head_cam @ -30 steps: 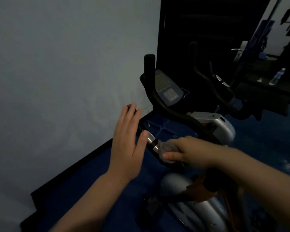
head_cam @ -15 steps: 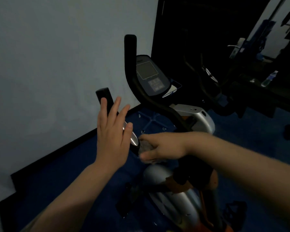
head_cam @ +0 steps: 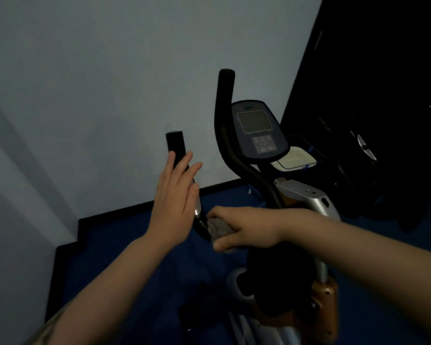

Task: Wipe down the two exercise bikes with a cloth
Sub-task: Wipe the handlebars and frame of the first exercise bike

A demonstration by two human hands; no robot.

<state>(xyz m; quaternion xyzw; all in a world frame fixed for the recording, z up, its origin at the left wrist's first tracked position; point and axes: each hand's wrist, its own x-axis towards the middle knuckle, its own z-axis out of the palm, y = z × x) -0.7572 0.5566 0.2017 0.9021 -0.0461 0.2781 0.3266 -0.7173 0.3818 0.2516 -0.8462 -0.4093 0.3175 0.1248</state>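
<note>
A silver and black exercise bike [head_cam: 306, 200] stands in front of me, with a console screen [head_cam: 255, 130] between two black handlebars. My left hand [head_cam: 174, 200] is flat and open, fingers up, against the near left handlebar [head_cam: 176, 148]. My right hand [head_cam: 241, 230] presses a grey cloth [head_cam: 218, 229] onto the lower part of that same bar, beside its silver sensor strip [head_cam: 197, 207]. A second bike [head_cam: 358, 145] is barely visible in the dark at the right.
A pale wall [head_cam: 110, 83] with a black skirting board [head_cam: 135, 210] stands close on the left. The floor [head_cam: 139, 250] is blue. A dark panel [head_cam: 383, 58] fills the right side. A white pad [head_cam: 295, 159] lies on the tray behind the console.
The view has swung left and up, so the bike sits further right. My left hand has slid up along the handlebar, and my right hand with the cloth stays low on the bar.
</note>
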